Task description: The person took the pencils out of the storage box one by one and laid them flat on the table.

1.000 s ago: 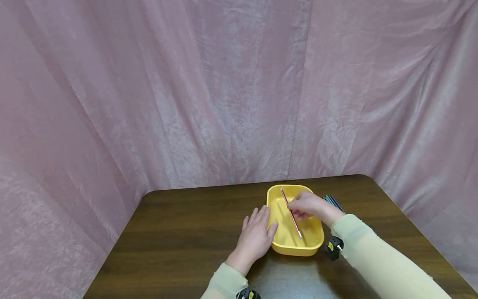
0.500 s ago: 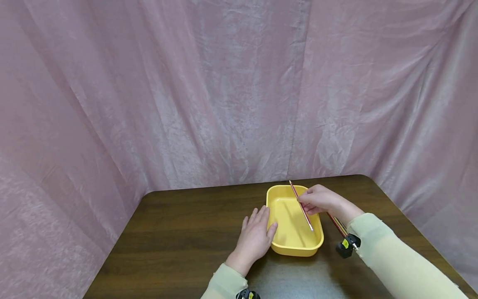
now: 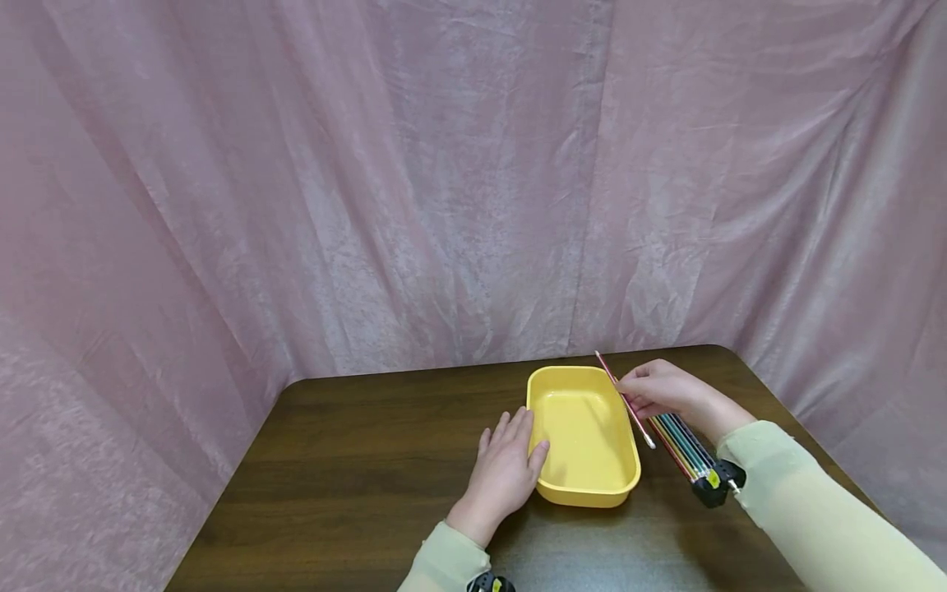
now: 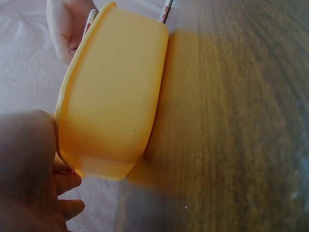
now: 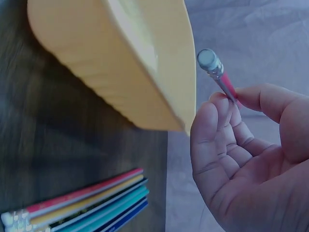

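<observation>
A yellow rectangular tub (image 3: 584,452) stands on the table with nothing in it. My left hand (image 3: 503,469) rests against its left rim, fingers straight; in the left wrist view the fingers lie along the tub's edge. Between thumb and fingertips my right hand (image 3: 669,390) pinches a red pencil (image 5: 227,83) with an eraser end, held in the air at the tub's right rim. On the table right of the tub, partly under the right wrist, several pencils (image 5: 87,200) lie side by side: red, yellow, black, green and blue, all with eraser ends.
The dark wooden table (image 3: 370,460) stretches widely to the left of the tub. Behind its far edge hangs a pink curtain (image 3: 444,205). A small black wrist camera (image 3: 718,483) hangs low over the near ends of the pencils.
My right hand has carried the red pencil from inside the tub up and right, past its right rim. More of the pencil row shows now. The left hand has stayed in place.
</observation>
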Tool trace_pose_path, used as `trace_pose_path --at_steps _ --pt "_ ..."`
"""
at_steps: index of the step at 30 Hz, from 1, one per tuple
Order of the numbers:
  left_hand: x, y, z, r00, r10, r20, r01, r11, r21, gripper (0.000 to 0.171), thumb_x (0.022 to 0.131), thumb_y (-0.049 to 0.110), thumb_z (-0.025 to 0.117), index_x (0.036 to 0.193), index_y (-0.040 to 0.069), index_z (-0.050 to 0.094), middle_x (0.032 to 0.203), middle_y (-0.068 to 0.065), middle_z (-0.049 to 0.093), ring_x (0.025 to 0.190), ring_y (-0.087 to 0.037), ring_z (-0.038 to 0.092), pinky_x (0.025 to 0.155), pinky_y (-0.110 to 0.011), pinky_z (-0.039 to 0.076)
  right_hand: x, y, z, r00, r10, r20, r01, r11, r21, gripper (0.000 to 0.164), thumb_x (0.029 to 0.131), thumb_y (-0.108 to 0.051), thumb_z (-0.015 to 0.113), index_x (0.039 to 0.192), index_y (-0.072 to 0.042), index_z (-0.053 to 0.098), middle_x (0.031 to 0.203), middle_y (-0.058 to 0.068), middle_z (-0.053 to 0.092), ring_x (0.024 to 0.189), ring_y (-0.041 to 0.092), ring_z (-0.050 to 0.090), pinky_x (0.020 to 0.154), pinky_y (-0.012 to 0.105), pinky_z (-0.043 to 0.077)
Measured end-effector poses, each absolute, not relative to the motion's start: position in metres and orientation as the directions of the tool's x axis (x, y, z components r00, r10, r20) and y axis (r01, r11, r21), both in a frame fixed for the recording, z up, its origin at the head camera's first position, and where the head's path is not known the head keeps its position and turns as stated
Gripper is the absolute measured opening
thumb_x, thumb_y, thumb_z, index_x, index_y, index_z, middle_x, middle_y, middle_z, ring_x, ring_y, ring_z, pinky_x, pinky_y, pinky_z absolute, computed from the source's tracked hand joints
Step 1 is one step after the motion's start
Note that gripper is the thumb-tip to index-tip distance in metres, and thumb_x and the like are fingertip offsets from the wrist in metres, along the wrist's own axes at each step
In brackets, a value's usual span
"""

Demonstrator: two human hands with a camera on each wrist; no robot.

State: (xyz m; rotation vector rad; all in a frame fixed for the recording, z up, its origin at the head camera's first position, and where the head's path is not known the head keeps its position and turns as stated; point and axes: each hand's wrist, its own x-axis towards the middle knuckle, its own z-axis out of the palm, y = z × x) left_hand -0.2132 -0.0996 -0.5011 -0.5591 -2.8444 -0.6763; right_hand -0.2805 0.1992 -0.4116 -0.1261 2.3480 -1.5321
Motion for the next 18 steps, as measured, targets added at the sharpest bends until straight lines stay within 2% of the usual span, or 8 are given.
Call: trace_pose_path --at_steps 6,13,18 --pt "-0.213 -0.101 -0.501 -0.915 0.322 0.245 0.397 0.828 0.395 0.063 0.119 0.041 0.049 0.168 0.001 0.044 0.174 -0.015 0.042 0.161 -0.041 0.036 0.124 -0.070 0.031 -0.281 0.217 -0.417 -0.941 -0.242 -0.238 0.117 0.429 -0.896 0.018 0.107 -0.013 0.064 0.105 0.004 0.070 0.083 0.002 0.062 0.071 0.011 0.064 0.070 0.027 0.063" --pt "-0.213 -0.102 -0.501 -0.912 0.323 0.252 0.401 0.830 0.388 0.063 0.119 0.041 0.050 0.168 0.001 0.044 0.173 -0.015 0.043 0.161 -0.041 0.037 0.124 -0.071 0.031 -0.283 0.238 -0.422 -0.941 -0.215 -0.260 0.150 0.424 -0.893 0.016 0.109 -0.014 0.064 0.100 -0.002 0.071 0.080 0.000 0.063 0.069 0.009 0.065 0.069 0.026 0.063" --pt "-0.213 -0.102 -0.502 -0.915 0.321 0.246 0.397 0.830 0.392 0.063 0.119 0.041 0.050 0.168 0.001 0.044 0.174 -0.015 0.043 0.161 -0.041 0.036 0.124 -0.071 0.031 -0.283 0.251 -0.429 -0.942 -0.193 -0.276 0.174 0.423 -0.889 0.019 0.109 -0.015 0.065 0.101 0.001 0.071 0.078 -0.001 0.065 0.069 0.008 0.066 0.068 0.026 0.063"
